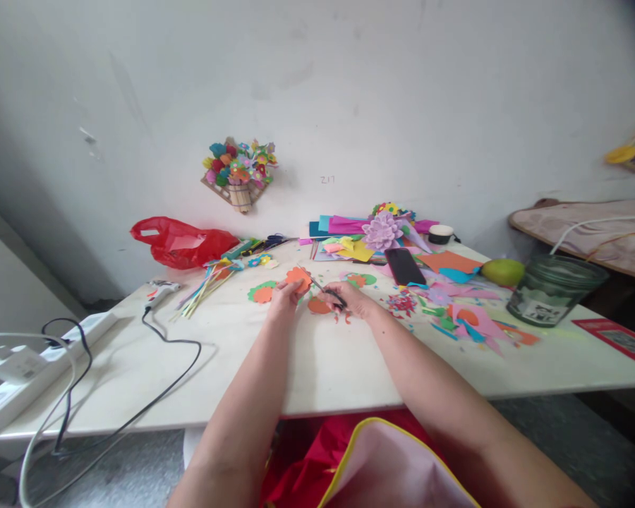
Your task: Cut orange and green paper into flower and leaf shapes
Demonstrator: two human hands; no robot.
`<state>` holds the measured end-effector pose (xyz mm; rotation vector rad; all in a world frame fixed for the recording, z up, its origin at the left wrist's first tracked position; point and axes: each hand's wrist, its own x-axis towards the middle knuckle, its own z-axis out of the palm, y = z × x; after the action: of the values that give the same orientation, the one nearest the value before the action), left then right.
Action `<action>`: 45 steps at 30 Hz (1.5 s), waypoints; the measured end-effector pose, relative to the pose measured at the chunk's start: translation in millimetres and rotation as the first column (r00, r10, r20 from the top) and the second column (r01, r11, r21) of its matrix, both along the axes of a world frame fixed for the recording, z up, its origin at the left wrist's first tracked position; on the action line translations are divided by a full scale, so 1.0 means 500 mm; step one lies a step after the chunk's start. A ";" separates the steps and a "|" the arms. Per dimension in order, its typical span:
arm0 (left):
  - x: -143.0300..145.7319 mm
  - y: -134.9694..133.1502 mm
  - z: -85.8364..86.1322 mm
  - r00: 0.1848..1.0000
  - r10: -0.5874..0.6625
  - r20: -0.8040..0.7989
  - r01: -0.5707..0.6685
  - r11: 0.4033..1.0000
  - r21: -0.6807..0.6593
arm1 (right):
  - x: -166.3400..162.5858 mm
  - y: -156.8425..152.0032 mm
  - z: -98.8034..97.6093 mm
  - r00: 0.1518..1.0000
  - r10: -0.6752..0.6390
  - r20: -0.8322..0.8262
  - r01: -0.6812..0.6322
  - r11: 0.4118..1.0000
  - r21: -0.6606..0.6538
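My left hand (286, 298) pinches an orange flower-shaped cutout (298, 279) with scalloped edges, held a little above the table. In my right hand (350, 298) is a pair of scissors (334, 297) with dark handles, fingers closed round them. The blades point left and reach the cutout's right edge. Beside my left hand lies a green and orange flower cutout (262, 292). Another orange piece (318, 305) rests below the scissors, with small orange scraps (341, 319) near it. Behind my right hand are green and orange cutouts (360, 280).
Coloured scraps (470, 324), a phone (405, 267), a green fruit (502, 272) and a dark jar (553, 293) stand or lie to the right. At left are a red bag (183, 243), thin sticks (206, 289), a glue gun (162, 291) with its cord, and a power strip (47, 367).
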<state>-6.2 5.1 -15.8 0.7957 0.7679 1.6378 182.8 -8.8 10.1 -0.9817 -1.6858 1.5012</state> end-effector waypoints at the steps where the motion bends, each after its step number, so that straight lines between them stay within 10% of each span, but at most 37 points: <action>1: 0.000 0.000 0.000 1.000 -0.004 0.006 0.004 1.000 0.008 | 0.001 0.001 -0.001 1.000 0.009 0.002 -0.009 1.000 -0.004; 45: 0.007 -0.006 0.005 0.999 0.024 -0.023 -0.025 0.999 -0.029 | 0.005 -0.014 0.006 0.999 -0.018 -0.030 0.018 1.000 0.004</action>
<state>-2.6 2.1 -13.2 0.7878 0.8183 1.6384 185.2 -15.8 13.3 -0.9647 -1.6543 1.4924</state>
